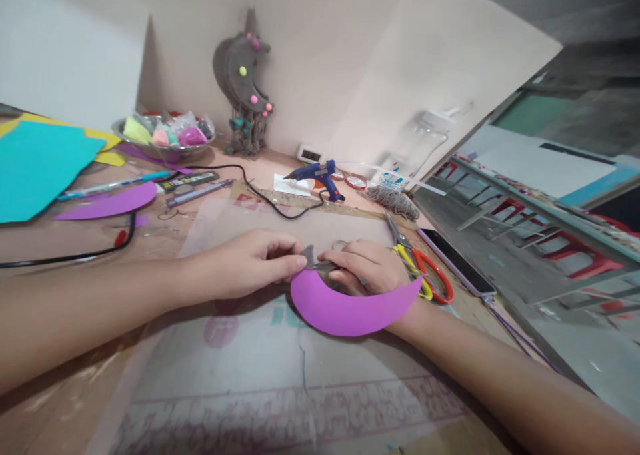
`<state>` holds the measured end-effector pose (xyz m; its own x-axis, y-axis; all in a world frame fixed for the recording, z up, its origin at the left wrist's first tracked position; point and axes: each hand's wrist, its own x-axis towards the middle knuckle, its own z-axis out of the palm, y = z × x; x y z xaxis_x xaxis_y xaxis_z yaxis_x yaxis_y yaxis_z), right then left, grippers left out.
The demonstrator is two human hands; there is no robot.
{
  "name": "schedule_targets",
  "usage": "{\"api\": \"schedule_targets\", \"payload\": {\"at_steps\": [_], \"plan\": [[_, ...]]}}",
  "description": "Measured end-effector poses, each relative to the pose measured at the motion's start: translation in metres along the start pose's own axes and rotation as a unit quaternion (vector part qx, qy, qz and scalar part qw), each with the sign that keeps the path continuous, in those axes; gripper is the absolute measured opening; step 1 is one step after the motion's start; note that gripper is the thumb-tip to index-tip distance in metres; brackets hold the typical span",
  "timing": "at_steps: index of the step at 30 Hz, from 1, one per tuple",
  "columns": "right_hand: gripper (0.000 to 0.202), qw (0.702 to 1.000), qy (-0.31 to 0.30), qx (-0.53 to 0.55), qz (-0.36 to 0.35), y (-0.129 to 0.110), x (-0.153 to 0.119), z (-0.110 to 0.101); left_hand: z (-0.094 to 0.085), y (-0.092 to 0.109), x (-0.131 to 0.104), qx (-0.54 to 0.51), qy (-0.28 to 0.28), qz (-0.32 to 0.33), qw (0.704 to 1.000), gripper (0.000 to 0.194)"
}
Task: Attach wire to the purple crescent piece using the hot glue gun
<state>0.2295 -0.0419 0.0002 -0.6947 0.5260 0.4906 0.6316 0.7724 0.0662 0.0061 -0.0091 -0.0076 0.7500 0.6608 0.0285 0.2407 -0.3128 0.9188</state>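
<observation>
left hand [263,262], right hand [373,265] — bare | left forearm [100,308], right forearm [480,358] — bare, slender, tapered

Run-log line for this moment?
left grip: pinching gray end of purple crescent | right grip: beside gray end, hold unclear | glue gun: beyond both grips, unheld | scissors: beside right grip

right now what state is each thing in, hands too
Purple crescent: gray-covered at one tip
Left hand: pinching that tip
Right hand: fingers bent beside it, grip unclear
Phone: face up, screen dark
Glue gun: set down, power unclear
Gray yarn: bundled
Gray moon: upright
Bowl: filled
</observation>
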Motion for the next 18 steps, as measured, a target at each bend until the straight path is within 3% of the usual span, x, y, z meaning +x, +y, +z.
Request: {"api": "schedule_targets", "payload": {"at_steps": [9, 18], "plan": [[0.035, 0.999, 0.026, -0.038, -0.013, -0.0009, 0.0, 0.0017, -0.0008, -0.0002, -0.0007, -0.007, -0.013, -0.005, 1.0, 0.026], [0.032, 0.997, -0.029, 0.057, 0.048, -0.0016, -0.001, 0.0001, -0.0002, 0.0001, 0.0006, -0.027, -0.009, 0.009, 1.0, 0.025]]}}
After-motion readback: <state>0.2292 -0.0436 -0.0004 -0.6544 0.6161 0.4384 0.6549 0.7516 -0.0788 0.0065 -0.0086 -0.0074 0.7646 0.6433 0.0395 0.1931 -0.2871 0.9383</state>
